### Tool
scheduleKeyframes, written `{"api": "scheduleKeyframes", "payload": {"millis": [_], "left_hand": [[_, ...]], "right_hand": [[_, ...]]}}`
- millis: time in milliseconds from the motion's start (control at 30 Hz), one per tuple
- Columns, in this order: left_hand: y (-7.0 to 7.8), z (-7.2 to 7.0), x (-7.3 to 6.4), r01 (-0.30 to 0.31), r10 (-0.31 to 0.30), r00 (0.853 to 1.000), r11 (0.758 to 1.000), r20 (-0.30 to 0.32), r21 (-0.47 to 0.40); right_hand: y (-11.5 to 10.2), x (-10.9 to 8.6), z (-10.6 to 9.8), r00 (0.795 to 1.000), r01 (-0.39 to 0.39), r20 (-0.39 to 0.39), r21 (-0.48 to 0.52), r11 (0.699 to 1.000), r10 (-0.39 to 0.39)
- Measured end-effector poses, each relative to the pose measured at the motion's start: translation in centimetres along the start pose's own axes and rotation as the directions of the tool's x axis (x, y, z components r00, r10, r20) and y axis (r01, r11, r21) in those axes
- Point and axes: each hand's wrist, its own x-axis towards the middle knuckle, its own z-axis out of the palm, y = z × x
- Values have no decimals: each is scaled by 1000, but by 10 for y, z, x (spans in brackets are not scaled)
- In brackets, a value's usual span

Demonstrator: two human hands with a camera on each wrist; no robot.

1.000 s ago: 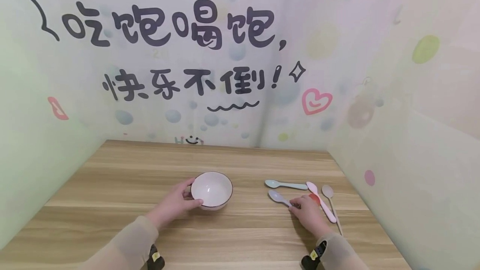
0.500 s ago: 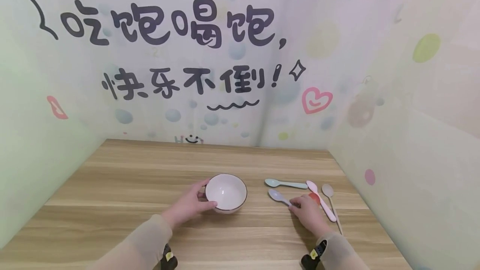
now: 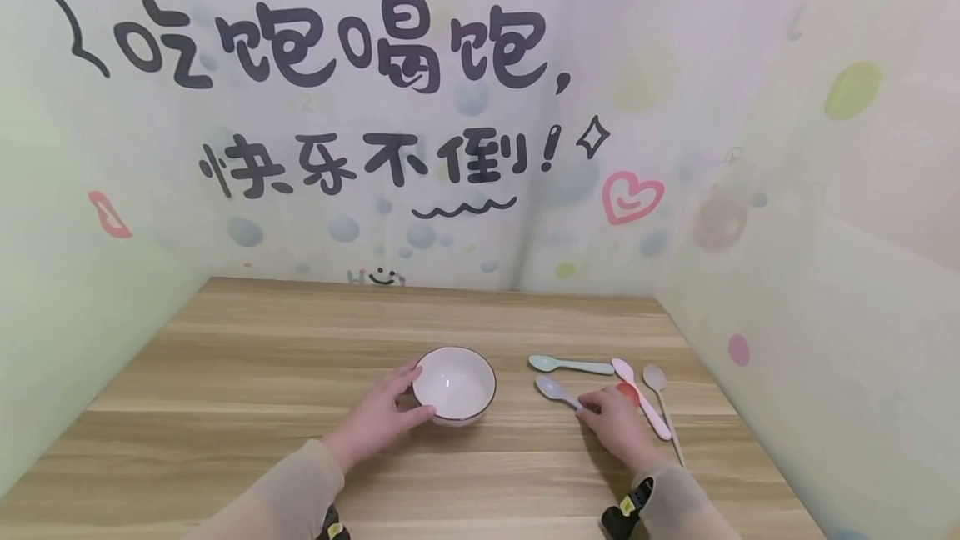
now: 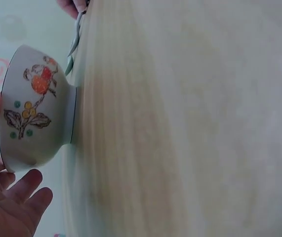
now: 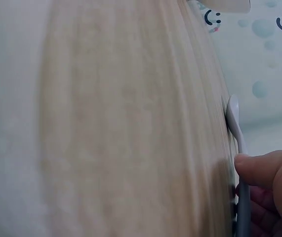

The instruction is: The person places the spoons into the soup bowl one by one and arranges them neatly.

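A white bowl (image 3: 454,382) with a dark rim stands upright on the wooden table. My left hand (image 3: 382,415) is at its left side, with the thumb and a finger touching the rim. In the left wrist view the bowl (image 4: 37,108) shows painted fruit and leaves, and the lower fingers (image 4: 24,187) lie loosely apart from its wall. To the right, my right hand (image 3: 617,425) pinches the handle of a greyish-lilac spoon (image 3: 553,389). The right wrist view has the thumb on that spoon (image 5: 233,116), its bowl end close to the tabletop.
A mint-green spoon (image 3: 573,366) lies behind the right hand. A pink spoon (image 3: 652,411) and a beige long-handled spoon (image 3: 657,382) are to its right. Beside the hand is a red rounded thing (image 3: 628,392), partly hidden. Walls enclose the table's back and sides.
The bowl has slid to the right with my left hand, mostly in the first half second. Since then the left fingers have loosened a little. My right hand stays in place on the spoon.
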Motion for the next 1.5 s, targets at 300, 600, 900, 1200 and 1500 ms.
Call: {"api": "scheduleKeyframes", "payload": {"millis": [300,600,900,1200,1500], "left_hand": [[3,2,-5,-12,12,1000,999,-4,41],[1,5,-5,15,-16,1000,1000,-12,-27],[1,7,-2,2,-3,1000,997,-24,-74],[0,10,1,-13,12,1000,999,-28,-49],[2,13,4,-15,14,1000,999,-17,-41]], "right_hand": [[-1,-4,-8,1000,24,-6,-43,999,-24],[1,-8,-7,998,57,-12,-115,992,-58],[-11,-2,-19,983,170,-54,-93,981,-176],[-65,21,-48,888,460,63,-92,883,-456],[-120,41,-52,740,673,240,-248,697,-629]]}}
